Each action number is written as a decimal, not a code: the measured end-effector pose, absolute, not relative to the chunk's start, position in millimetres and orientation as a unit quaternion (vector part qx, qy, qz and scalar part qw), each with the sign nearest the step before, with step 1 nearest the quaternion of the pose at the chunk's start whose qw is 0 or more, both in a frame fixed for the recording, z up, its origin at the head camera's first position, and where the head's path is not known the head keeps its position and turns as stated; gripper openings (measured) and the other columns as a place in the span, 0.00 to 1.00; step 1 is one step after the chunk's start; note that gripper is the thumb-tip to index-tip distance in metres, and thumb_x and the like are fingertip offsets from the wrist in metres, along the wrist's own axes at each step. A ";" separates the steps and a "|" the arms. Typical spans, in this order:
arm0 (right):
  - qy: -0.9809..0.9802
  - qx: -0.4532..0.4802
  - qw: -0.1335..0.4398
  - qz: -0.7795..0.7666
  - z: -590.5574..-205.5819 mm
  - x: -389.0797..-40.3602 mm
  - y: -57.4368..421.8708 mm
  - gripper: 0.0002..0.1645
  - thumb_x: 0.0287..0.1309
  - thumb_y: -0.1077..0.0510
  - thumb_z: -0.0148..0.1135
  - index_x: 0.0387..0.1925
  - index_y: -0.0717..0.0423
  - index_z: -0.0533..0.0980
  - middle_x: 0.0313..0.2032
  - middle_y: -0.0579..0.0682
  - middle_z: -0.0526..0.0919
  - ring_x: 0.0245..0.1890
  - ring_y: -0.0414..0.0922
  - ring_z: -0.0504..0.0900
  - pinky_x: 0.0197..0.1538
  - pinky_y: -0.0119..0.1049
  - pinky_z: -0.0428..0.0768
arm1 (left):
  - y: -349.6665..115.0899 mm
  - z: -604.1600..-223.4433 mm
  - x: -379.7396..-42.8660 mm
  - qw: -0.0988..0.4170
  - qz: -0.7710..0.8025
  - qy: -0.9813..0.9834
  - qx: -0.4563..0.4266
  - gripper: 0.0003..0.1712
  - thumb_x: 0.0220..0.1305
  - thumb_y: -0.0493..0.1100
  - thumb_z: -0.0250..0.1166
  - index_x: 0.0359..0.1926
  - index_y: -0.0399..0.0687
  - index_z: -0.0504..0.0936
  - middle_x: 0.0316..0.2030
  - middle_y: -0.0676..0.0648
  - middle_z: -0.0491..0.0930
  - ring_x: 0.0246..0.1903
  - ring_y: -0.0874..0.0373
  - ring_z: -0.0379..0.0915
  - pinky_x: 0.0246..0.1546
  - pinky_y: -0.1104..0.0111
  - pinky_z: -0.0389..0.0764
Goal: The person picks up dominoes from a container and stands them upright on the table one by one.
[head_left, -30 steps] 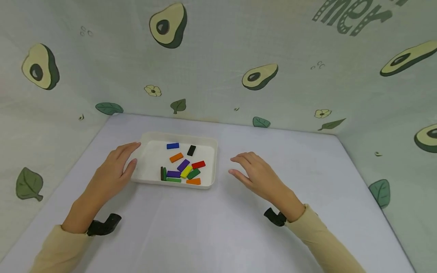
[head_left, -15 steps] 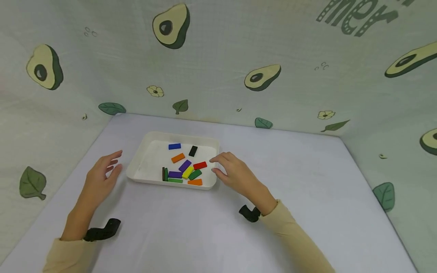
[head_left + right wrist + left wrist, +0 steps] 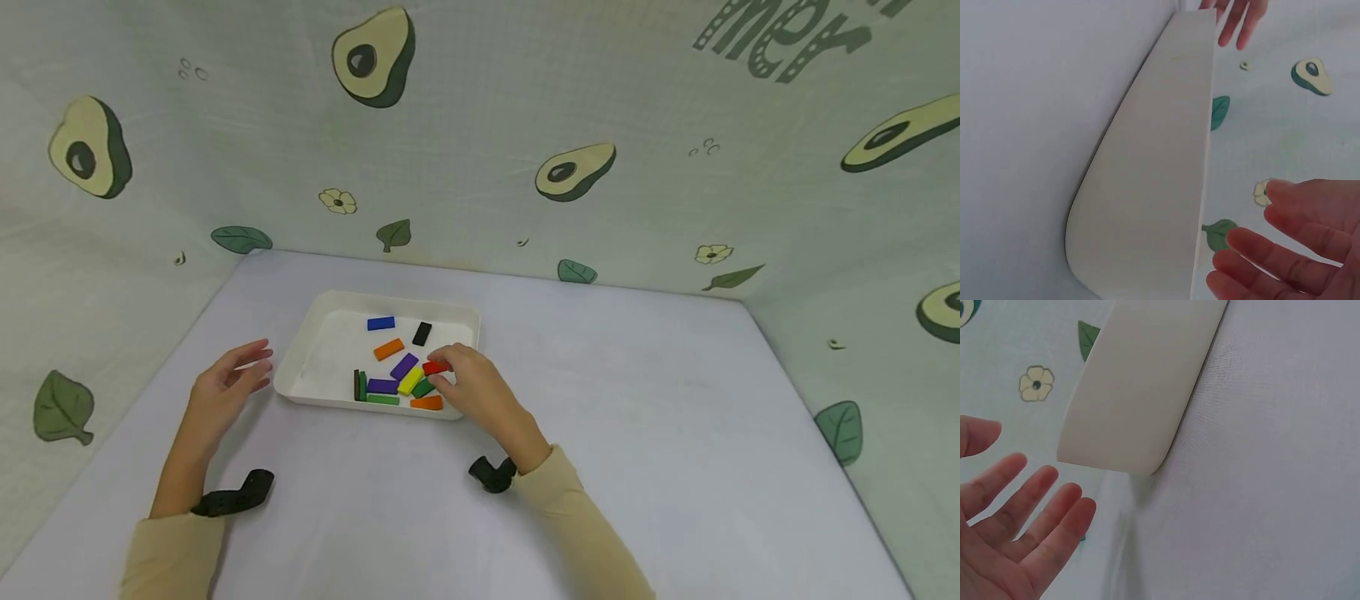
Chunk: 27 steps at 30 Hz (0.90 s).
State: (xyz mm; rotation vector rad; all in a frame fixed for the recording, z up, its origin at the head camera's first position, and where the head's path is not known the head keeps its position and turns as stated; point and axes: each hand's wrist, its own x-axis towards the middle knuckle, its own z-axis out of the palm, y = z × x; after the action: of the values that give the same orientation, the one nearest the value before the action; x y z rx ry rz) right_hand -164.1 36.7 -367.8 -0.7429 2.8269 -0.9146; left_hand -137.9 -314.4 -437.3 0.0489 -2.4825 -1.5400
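In the head view, we see the red block point(image 3: 434, 367) in the white tray point(image 3: 300, 350), near the yellow block point(image 3: 410, 381). The right hand point(image 3: 480, 387) reaches over it, thumb and fingertips on either side; whether they touch it we cannot tell. We should take it lightly, without pushing its neighbours.

In the left wrist view, the left hand point(image 3: 1029, 539) holds nothing, fingers spread.

In the right wrist view, we see a gap between thumb and fingers; the tray wall hides the blocks.

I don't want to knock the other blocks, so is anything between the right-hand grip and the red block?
Nothing visible: the right-hand grip reaches over the white tray, right at the red block. Whether they touch is unclear.
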 end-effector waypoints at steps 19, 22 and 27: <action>0.935 -0.150 0.105 -0.304 -390.0 -185.4 3.7 0.18 0.59 0.55 0.61 0.50 0.55 0.76 0.37 0.50 0.78 0.32 0.41 0.73 0.33 0.26 0.75 | -303.7 -431.6 -141.1 0.017 -0.626 -0.779 0.025 0.28 0.64 0.45 0.59 0.62 0.38 0.68 0.41 0.62 0.78 0.38 0.73 0.76 0.35 0.81 0.79; 0.937 -0.147 0.098 -0.301 -392.7 -185.6 0.6 0.17 0.58 0.55 0.62 0.49 0.56 0.76 0.35 0.50 0.78 0.31 0.42 0.72 0.32 0.27 0.74 | -305.0 -432.8 -141.1 0.007 -0.628 -0.777 0.027 0.27 0.64 0.45 0.60 0.61 0.40 0.69 0.42 0.62 0.79 0.39 0.72 0.76 0.36 0.81 0.78; 0.944 -0.154 0.082 -0.279 -397.0 -185.9 -3.9 0.18 0.57 0.55 0.62 0.48 0.57 0.77 0.35 0.49 0.77 0.32 0.41 0.72 0.35 0.28 0.73 | -306.4 -432.4 -142.5 -0.013 -0.632 -0.774 0.038 0.28 0.63 0.46 0.61 0.62 0.42 0.69 0.43 0.64 0.78 0.40 0.72 0.75 0.37 0.81 0.78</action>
State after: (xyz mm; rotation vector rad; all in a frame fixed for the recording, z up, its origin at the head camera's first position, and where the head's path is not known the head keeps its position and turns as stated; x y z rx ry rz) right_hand -185.9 -3.9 -397.0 -0.4611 2.8212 -0.8343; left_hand -142.5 -306.4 -432.4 0.1212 -2.4514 -2.0037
